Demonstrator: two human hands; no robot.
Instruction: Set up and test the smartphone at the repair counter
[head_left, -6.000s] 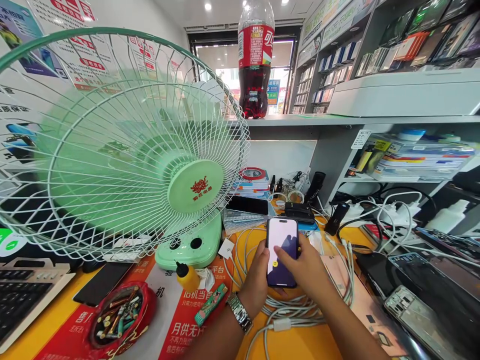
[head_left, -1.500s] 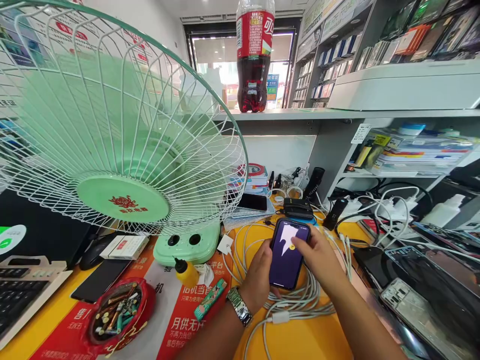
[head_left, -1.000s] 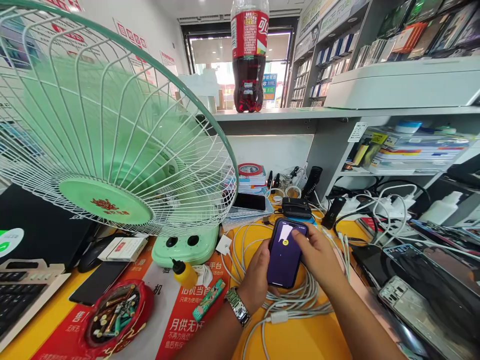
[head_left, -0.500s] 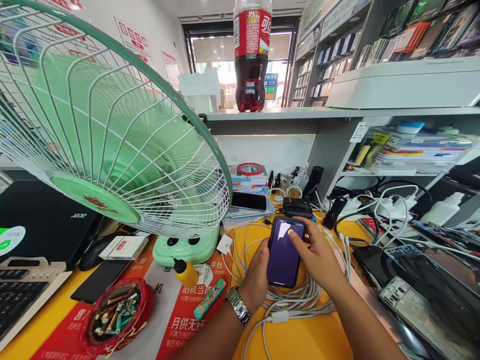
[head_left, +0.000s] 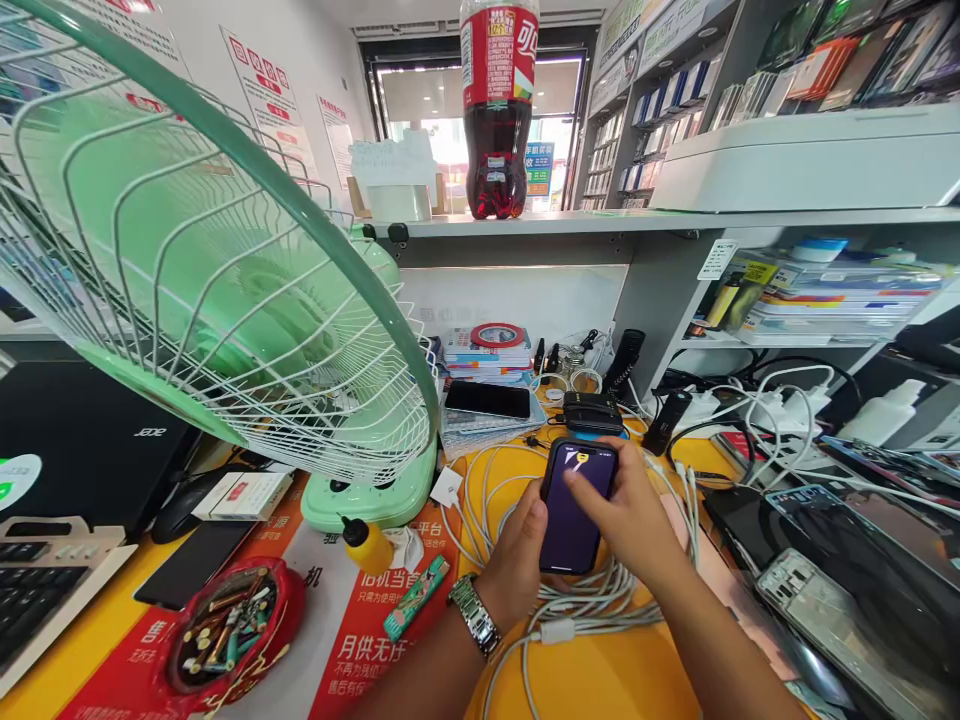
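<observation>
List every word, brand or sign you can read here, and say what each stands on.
"acer": black laptop
"可": label of the cola bottle, next character cut off
"CAUTION": yellow pack on the shelf
"手机买卖": blue sign by the door
"机", "月供无": printed mat
Too small or blurred: status line on the phone, shelf tag, bottle's fine print, most wall poster text.

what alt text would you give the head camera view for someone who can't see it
A person's left hand holds a phone above pale cables on a yellow desk, with the right hand over its dark purple screen. A large green fan stands to the left, and a bottle of dark drink stands on the shelf behind.
</observation>
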